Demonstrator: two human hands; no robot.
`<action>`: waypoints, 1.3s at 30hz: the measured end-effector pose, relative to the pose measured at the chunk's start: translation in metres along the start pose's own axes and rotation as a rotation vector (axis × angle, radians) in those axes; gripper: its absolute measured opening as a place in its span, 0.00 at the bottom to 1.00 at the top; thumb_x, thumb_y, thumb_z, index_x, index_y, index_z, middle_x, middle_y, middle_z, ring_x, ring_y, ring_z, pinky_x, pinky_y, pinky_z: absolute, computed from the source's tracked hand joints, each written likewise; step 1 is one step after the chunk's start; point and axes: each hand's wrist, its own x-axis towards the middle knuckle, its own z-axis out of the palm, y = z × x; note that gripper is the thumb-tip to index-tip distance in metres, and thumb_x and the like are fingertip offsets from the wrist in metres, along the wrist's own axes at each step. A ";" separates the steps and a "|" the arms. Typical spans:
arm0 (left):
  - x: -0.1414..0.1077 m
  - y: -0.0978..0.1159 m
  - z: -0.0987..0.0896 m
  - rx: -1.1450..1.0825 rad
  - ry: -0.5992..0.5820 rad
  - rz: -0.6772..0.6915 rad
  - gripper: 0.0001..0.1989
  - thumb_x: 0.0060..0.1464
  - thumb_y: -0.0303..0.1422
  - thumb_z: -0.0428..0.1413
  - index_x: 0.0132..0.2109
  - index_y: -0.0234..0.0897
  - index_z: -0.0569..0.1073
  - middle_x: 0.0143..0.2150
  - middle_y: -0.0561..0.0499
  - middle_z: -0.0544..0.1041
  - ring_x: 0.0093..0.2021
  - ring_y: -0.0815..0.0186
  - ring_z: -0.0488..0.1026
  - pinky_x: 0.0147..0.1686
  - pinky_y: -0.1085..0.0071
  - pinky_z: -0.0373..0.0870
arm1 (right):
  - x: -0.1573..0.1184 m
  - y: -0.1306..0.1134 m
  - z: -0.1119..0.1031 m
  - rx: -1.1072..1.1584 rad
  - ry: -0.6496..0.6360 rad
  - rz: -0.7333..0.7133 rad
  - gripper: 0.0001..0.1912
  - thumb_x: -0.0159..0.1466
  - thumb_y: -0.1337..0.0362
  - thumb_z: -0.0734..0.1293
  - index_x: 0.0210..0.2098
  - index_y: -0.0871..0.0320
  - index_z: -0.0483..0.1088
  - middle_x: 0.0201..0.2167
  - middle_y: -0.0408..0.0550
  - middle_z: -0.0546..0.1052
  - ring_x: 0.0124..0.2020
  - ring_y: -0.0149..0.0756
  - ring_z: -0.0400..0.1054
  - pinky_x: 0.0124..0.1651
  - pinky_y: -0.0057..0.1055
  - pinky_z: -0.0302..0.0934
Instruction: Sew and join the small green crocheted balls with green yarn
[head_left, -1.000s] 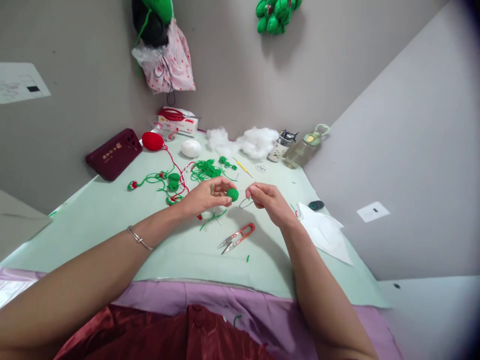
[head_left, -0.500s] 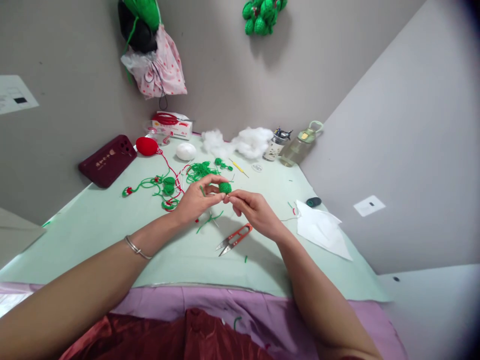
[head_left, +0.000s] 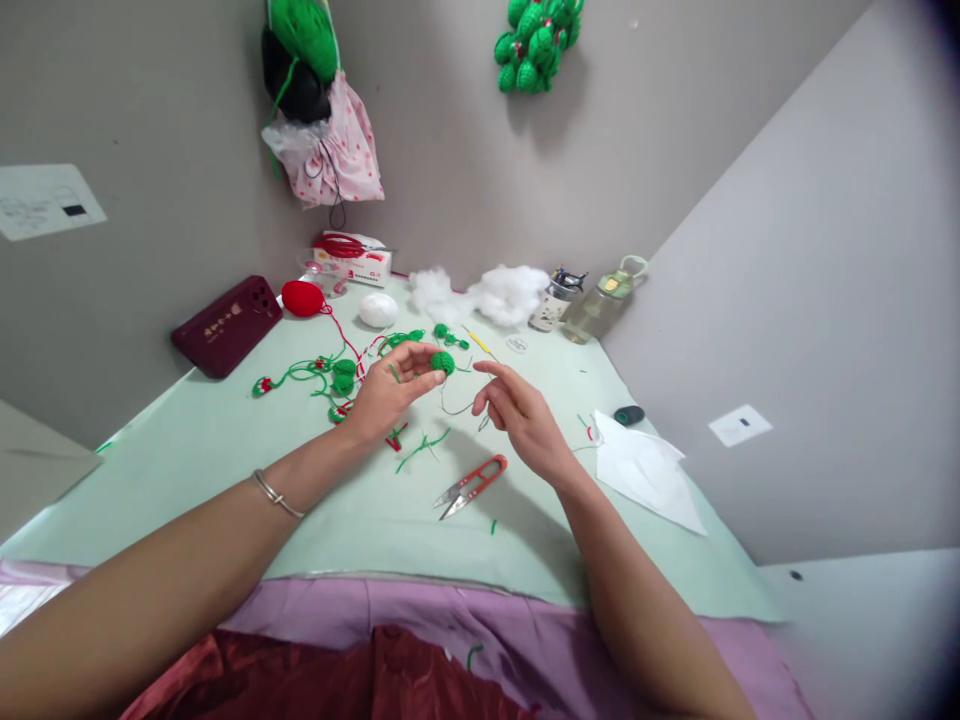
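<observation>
My left hand grips a small green crocheted ball between thumb and fingers, above the middle of the table. A short way to its right is my right hand, with its index finger stretched out and the other fingers curled. A thin dark thread hangs in a loop from the ball toward the right fingers. Whether these fingers pinch the thread or a needle is too small to tell. Below the hands, orange-handled thread snips lie on the table with their blades apart.
Green yarn pieces, a red yarn ball and a dark red phone are at the left. White stuffing, a pen cup and a bottle stand behind. White paper lies right.
My right hand has come away from the green ball, and its index finger has straightened. The thread between ball and hand now shows. The camera view has shifted slightly.
</observation>
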 end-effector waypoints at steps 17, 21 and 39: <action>-0.004 -0.003 0.003 0.088 -0.020 0.027 0.15 0.48 0.37 0.67 0.42 0.39 0.74 0.38 0.52 0.76 0.42 0.64 0.73 0.46 0.66 0.68 | -0.002 0.000 0.019 0.006 0.151 0.073 0.10 0.61 0.57 0.71 0.30 0.57 0.76 0.25 0.45 0.74 0.26 0.33 0.63 0.32 0.32 0.59; -0.005 0.000 0.005 0.099 -0.020 0.030 0.15 0.48 0.37 0.67 0.42 0.39 0.74 0.37 0.52 0.75 0.40 0.64 0.72 0.45 0.66 0.68 | -0.003 -0.001 0.019 -0.010 0.134 0.102 0.11 0.61 0.56 0.70 0.31 0.58 0.75 0.23 0.43 0.71 0.25 0.32 0.61 0.30 0.31 0.56; -0.012 0.001 0.016 -0.057 -0.005 -0.057 0.15 0.45 0.36 0.68 0.37 0.38 0.71 0.33 0.55 0.74 0.37 0.67 0.72 0.44 0.67 0.69 | 0.001 0.011 0.036 0.314 0.135 0.096 0.14 0.59 0.53 0.72 0.29 0.58 0.71 0.19 0.38 0.67 0.21 0.27 0.58 0.27 0.28 0.54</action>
